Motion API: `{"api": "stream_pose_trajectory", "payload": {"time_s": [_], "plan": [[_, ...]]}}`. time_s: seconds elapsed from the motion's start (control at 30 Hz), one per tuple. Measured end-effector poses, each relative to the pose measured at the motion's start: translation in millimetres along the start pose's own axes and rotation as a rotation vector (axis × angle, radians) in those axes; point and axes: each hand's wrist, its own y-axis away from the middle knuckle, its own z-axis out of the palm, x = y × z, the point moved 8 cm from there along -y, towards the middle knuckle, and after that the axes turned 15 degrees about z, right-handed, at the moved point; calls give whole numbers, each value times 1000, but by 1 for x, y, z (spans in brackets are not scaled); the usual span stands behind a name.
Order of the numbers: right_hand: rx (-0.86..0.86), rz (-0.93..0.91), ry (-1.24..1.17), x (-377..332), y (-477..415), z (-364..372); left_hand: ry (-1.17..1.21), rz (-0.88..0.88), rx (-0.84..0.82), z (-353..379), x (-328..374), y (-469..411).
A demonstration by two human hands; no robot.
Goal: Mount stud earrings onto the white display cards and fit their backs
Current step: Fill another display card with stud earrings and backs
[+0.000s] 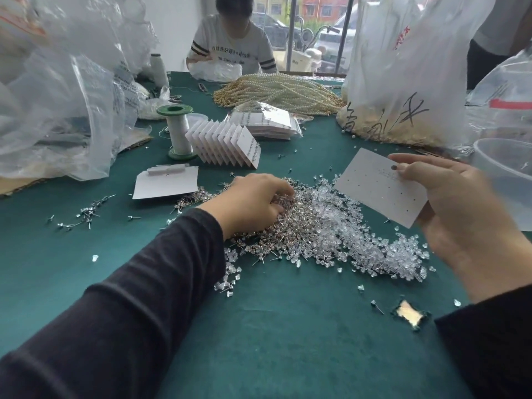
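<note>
Grips: two. Left grip (253,197) at centre, right grip (449,203) at 3 o'clock.
Card (380,185) in right grip: one.
Flat card with clip (165,182), 10 o'clock: one.
Fanned cards (224,142), 12 o'clock: roughly ten, edges overlap.
Spools, 11 o'clock: two. Green-ended spool (177,131), white spool (159,69).
Studs (288,226), clear backs (374,246): heaps, beyond counting.
Plastic tub (503,174), 3 o'clock: one.
Hole in worktop cloth (408,312), 5 o'clock: one.
Seated person (230,44), 12 o'clock: one.
</note>
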Motion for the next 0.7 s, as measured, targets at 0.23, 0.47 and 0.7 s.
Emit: {"api": "stream_pose_trajectory", "payload": {"time_s": [0.23, 0.47, 0.7], "plan": [[-5, -7, 0, 0, 3, 2, 163, 107, 174, -26, 9, 10], [-28, -22, 46, 1, 5, 8, 267, 51, 159, -27, 10, 19], [-27, -24, 52, 1, 6, 9, 182, 22, 74, -24, 8, 26]]}}
